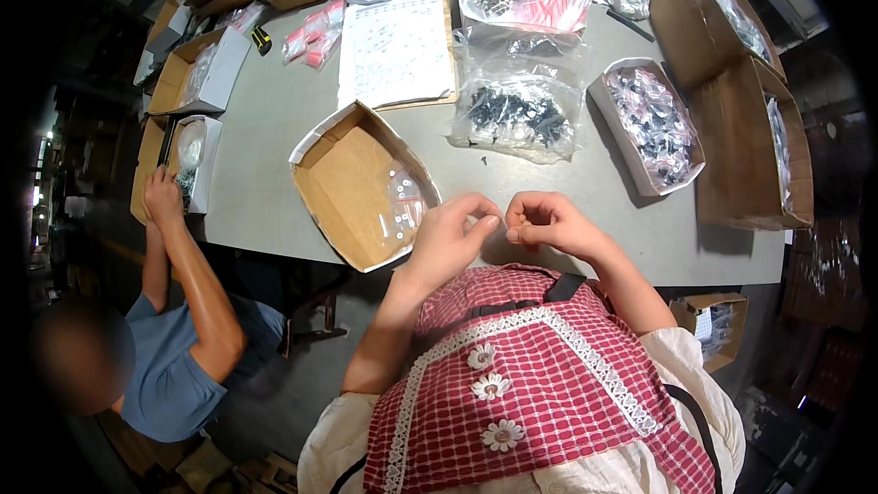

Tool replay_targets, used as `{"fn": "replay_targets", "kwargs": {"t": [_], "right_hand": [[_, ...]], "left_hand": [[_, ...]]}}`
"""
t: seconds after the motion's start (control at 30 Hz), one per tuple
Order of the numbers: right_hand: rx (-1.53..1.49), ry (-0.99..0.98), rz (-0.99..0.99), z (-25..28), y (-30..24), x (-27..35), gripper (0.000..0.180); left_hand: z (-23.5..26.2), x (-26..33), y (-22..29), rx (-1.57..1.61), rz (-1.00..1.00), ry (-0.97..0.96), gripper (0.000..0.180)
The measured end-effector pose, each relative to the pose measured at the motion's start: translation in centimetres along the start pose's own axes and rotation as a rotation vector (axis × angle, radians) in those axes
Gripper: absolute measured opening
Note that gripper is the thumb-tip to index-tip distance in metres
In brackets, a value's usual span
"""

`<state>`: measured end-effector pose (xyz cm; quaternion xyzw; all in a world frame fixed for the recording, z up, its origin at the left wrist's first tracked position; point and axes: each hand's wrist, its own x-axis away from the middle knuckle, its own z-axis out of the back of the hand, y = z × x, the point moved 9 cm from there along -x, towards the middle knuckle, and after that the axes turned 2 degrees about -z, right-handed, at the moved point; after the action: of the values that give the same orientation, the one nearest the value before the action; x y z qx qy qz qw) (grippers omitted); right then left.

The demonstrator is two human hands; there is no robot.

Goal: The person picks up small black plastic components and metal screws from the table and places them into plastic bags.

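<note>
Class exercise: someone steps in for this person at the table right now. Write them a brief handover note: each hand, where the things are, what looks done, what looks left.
Left hand: fingertips pinched together at the table's near edge; what they hold is too small to tell.
Right hand: curled shut, thumb to fingers, close to the left hand; contents hidden.
Things: open cardboard box just left of the hands, a few small clear bags inside. Large clear bag of small black parts straight ahead. White tray of bagged parts to the right.
Done: a few small bags lie in the box.
Left: the big bag is far from empty.
A co-worker's hand works at the left.
</note>
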<state>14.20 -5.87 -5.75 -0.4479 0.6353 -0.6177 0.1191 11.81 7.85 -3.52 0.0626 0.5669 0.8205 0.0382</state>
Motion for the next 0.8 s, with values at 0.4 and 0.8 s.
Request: {"fn": "replay_targets", "kwargs": {"t": [0.4, 0.8], "right_hand": [[0.316, 0.114, -0.049, 0.8, -1.2, 0.8, 0.011], [0.118, 0.145, 0.079, 0.5, -0.2, 1.1, 0.021]], "left_hand": [[-1.4, 0.3, 0.4, -0.068, 0.018, 0.063, 0.011], [-0.9, 0.6, 3.0, -0.057, -0.099, 0.004, 0.011]]}}
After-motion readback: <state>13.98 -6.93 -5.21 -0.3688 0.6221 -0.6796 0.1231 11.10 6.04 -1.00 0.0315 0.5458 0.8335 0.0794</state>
